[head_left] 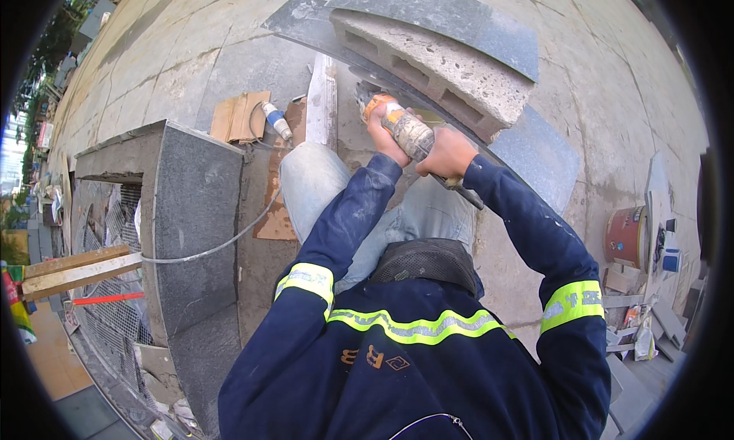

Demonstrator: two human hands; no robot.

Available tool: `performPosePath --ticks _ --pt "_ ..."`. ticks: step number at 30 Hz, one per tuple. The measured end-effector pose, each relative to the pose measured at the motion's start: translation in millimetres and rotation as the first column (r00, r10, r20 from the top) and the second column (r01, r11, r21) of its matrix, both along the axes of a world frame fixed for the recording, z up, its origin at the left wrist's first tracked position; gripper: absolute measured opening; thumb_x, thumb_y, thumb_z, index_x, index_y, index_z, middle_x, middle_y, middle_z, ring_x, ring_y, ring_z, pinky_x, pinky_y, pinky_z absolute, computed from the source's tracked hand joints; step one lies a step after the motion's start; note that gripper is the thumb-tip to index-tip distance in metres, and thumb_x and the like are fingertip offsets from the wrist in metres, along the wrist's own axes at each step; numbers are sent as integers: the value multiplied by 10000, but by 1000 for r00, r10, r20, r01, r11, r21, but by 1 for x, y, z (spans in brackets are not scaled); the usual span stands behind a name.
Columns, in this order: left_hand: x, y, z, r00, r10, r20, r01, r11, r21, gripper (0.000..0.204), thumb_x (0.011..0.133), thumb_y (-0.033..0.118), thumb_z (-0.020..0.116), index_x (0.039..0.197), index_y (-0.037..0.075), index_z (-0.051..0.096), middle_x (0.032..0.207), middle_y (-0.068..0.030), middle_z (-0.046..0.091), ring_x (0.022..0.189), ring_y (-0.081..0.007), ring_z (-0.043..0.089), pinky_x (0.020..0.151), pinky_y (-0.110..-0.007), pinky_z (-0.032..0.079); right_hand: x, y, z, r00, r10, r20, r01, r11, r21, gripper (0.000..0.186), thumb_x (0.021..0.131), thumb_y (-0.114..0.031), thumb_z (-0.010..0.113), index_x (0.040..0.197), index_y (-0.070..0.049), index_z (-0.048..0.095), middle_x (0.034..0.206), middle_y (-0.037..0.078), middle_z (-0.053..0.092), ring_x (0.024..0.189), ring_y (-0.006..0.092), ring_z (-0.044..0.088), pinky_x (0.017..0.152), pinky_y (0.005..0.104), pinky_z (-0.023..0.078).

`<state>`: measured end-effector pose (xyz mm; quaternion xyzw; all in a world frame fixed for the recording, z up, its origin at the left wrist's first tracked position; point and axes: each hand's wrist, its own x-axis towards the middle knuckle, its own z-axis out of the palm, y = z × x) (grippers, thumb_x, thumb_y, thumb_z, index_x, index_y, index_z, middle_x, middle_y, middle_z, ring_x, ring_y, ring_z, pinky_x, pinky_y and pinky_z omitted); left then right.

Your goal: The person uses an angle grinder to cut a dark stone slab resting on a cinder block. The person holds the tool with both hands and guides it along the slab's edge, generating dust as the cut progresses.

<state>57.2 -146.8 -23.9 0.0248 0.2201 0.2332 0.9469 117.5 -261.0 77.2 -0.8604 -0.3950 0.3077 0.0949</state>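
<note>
An orange and grey angle grinder (410,132), dusty all over, is held in both hands in front of my knees. Round its front part, near the head, my left hand (387,139) is closed. My right hand (449,154) grips the rear of its body. The grinder's head points away from me, close to the edge of a dark stone slab (372,72); whether it touches the slab, I cannot tell. A hollow concrete block (440,67) lies on this slab, with another grey slab (451,19) resting against its far side.
A white and blue plug connector (276,120) lies beside cardboard (236,116) and a pale board (322,100). A grey cable (222,245) crosses a stone-clad wall (197,233) at left. Wooden bars (84,272) stick out there. A reddish bucket (625,233) stands at right.
</note>
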Motion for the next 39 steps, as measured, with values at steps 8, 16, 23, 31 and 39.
performPosePath --ticks 8,16,23,31,39 --pt "-4 -20 3 999 -9 51 10 1000 -23 470 758 423 601 1025 69 445 876 -125 527 786 -307 568 713 -445 515 -7 -22 10 1000 -23 3 23 1000 -15 632 531 -342 769 963 84 593 901 253 651 869 357 653 782 368 527" --pt "-10 -34 9 997 -38 68 39 999 -13 470 764 418 595 1040 75 431 864 -119 530 789 -310 568 712 -449 514 -10 -37 11 999 -25 24 25 1000 7 632 531 -342 770 958 86 583 880 249 653 829 370 654 764 380 529" --pt "-13 -47 11 996 -61 62 64 997 -44 480 770 427 588 1054 74 434 878 -115 540 802 -309 569 730 -455 513 -12 -51 11 999 -21 46 20 1000 14 638 524 -333 768 969 80 571 835 260 647 802 384 654 751 388 531" --pt "-15 -55 17 996 -65 62 67 997 -43 484 768 431 593 1057 77 435 883 -112 548 815 -305 571 748 -460 509 -15 -56 22 998 -21 58 23 999 -29 646 535 -350 768 970 84 569 850 257 653 804 375 662 751 386 538" --pt "-13 -48 13 993 -81 84 84 996 -35 499 754 439 604 1048 73 433 879 -105 540 813 -297 565 740 -450 505 -13 -52 17 999 -27 40 28 999 -23 630 526 -350 767 941 87 583 850 255 655 807 370 662 747 380 538"
